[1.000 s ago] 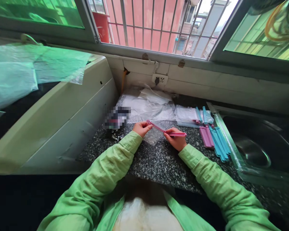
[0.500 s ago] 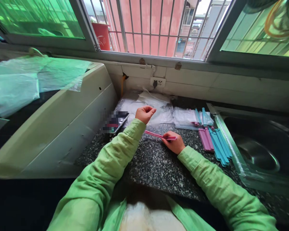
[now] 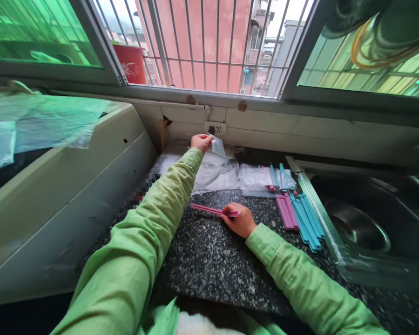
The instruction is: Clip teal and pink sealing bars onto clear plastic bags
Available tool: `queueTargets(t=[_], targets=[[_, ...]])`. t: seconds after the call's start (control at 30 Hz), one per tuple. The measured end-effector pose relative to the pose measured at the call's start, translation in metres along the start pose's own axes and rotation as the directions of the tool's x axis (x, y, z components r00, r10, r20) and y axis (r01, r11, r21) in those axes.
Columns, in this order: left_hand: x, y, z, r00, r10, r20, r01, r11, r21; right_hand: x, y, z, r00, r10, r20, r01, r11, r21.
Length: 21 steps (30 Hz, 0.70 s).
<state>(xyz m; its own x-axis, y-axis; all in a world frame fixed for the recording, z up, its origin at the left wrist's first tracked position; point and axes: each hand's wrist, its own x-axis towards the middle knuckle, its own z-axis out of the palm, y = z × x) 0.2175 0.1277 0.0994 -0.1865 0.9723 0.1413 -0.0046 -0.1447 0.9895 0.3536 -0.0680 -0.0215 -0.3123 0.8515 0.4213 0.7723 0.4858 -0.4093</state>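
Reaching to the back of the counter, my left hand pinches the edge of a clear plastic bag. That bag is partly raised above a pile of flat clear bags. Nearer to me, my right hand is closed around slim pink plastic strips, which look like bag-sealing clips and point left. Their exact number is hard to make out. To the right lie loose pink strips and several blue strips. Behind them is a stack of packed bags with blue and pink strips on top.
A speckled dark stone counter runs in front of me. On the right is a metal sink. A cream-coloured appliance borders the left side, with plastic sheeting over it. A wall socket is below the barred window.
My left hand has moved farther back and now lifts the edge of a clear bag. My right hand still holds the pink strips. The view has shifted somewhat.
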Motion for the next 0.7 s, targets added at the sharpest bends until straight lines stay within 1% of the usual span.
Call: queueTargets(t=[0.07, 0.13, 0.23, 0.33, 0.53, 0.6, 0.7], targets=[[0.010, 0.000, 0.003, 1.000, -0.023, 0.006, 0.023, 0.999, -0.029, 0.000, 0.000, 0.000, 1.000, 0.003, -0.003, -0.003, 1.000, 0.004], [0.021, -0.004, 0.006, 0.999, -0.044, 0.000, 0.044, 0.999, -0.006, 0.000, -0.001, -0.001, 1.000, 0.004, -0.002, -0.004, 1.000, 0.014], [0.036, -0.016, 0.007, 0.997, -0.075, -0.035, 0.079, 0.989, 0.126, 0.000, -0.001, -0.001, 1.000, 0.004, 0.000, -0.004, 0.999, 0.032], [0.049, -0.034, 0.006, 0.994, -0.095, -0.048, 0.102, 0.973, 0.207, 0.000, -0.002, -0.001, 1.000, 0.006, 0.000, -0.006, 0.999, 0.049], [0.068, -0.067, 0.000, 0.995, -0.089, -0.046, 0.100, 0.920, 0.379, 0.000, -0.002, 0.000, 1.000, 0.015, -0.009, -0.014, 0.998, 0.055], [0.071, -0.073, -0.002, 0.996, -0.076, -0.039, 0.085, 0.893, 0.441, 0.000, -0.002, 0.000, 1.000, 0.013, -0.012, -0.012, 0.998, 0.059], [0.073, -0.075, -0.001, 0.997, -0.072, -0.036, 0.080, 0.860, 0.505, -0.001, -0.001, 0.000, 1.000, 0.002, -0.017, -0.001, 0.998, 0.065]])
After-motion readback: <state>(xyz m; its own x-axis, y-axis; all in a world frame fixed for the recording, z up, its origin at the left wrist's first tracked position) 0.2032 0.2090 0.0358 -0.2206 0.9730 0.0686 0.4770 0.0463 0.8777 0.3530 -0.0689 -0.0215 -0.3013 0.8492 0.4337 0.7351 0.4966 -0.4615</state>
